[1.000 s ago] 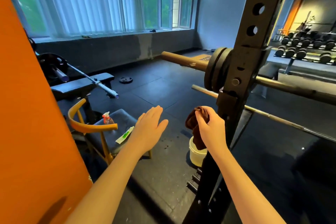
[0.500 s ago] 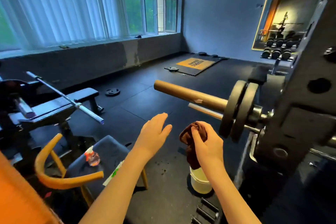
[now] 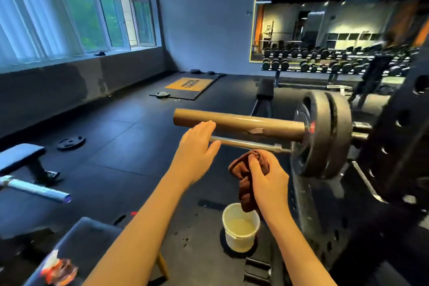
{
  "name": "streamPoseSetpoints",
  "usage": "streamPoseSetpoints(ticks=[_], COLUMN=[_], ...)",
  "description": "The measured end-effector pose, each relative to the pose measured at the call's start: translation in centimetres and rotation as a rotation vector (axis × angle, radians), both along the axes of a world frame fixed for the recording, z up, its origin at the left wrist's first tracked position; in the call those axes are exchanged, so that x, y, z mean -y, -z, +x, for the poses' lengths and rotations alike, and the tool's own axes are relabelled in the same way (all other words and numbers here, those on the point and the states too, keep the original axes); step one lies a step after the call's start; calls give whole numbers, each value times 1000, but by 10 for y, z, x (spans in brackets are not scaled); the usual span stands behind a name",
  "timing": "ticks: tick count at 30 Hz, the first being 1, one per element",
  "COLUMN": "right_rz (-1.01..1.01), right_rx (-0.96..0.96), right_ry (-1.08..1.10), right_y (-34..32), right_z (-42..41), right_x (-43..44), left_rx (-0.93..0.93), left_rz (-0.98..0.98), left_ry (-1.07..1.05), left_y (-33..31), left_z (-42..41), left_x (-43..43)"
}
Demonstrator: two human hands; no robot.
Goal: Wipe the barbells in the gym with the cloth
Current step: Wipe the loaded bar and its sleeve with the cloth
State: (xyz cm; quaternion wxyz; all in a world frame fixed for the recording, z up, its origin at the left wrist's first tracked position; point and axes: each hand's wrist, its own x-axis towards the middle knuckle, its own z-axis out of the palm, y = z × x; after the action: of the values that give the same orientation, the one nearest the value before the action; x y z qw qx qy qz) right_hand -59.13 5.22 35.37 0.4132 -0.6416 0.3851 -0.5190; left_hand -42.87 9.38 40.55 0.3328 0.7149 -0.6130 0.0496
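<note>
Two hands are up by the barbell [image 3: 255,123]: the left hand [image 3: 197,148], fingers straight and holding nothing, reaches toward the sleeve's end, probably to steady it. The right hand [image 3: 269,176] grips the bunched cloth [image 3: 243,186] just below, hanging over the bucket [image 3: 241,241], likely so drips fall into its pale liquid.

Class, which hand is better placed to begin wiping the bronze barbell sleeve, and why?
Right. The right hand already grips the cloth near the barbell sleeve. The left hand is open and holds nothing.
</note>
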Motion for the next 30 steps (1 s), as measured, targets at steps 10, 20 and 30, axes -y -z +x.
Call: streamPoseSetpoints(ticks=[10,20,30], right_rz=[-413,-599,-568], right_rx=[-22,-774,-728], right_ry=[415,378,441], right_y=[-80,-43,-46], right_z=[10,10,51], right_x=[41,105,94], left_rx=[44,262,134], left_rz=[-49,197,569], left_ry=[131,108,347], left_y=[-18,-30,-58], left_z=[44,58,85], left_x=[60,100,112])
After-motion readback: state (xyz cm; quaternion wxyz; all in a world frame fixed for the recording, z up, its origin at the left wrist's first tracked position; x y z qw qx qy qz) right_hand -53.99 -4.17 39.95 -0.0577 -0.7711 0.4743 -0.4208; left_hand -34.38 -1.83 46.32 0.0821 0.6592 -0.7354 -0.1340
